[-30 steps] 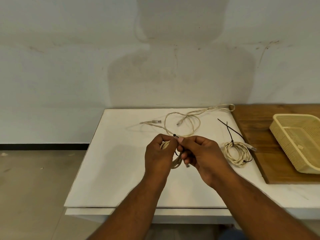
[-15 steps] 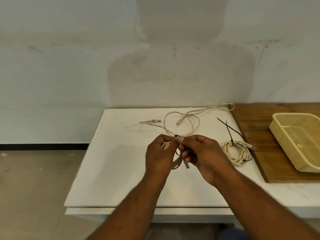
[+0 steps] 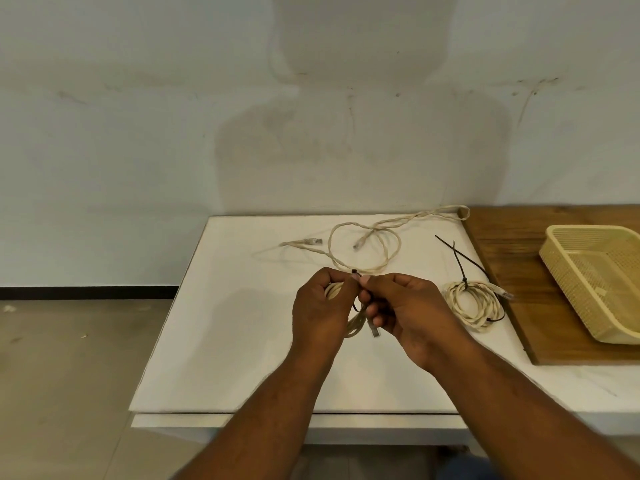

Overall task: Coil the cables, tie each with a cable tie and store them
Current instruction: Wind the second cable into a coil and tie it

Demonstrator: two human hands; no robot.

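Observation:
My left hand [image 3: 320, 306] grips a cream coiled cable [image 3: 355, 325] above the white table [image 3: 225, 341]; most of the coil is hidden behind my fingers. A black cable tie [image 3: 355, 271] wraps the coil, and my right hand [image 3: 405, 310] pinches the tie beside the left thumb. To the right lies a second coiled cable [image 3: 472, 304], bound with a black tie whose long tail [image 3: 459, 261] points to the back. At the back of the table a loose cream cable [image 3: 363, 244] lies uncoiled in a wide loop.
A yellow plastic basket [image 3: 595, 282] stands on a wooden board [image 3: 512, 244] at the right. Another black cable tie [image 3: 446, 242] crosses the bound coil's tail. A wall runs directly behind the table, and bare floor lies to the left.
Both hands stay at the same spot, with only slight finger movement at the tie. The cables on the table have not moved.

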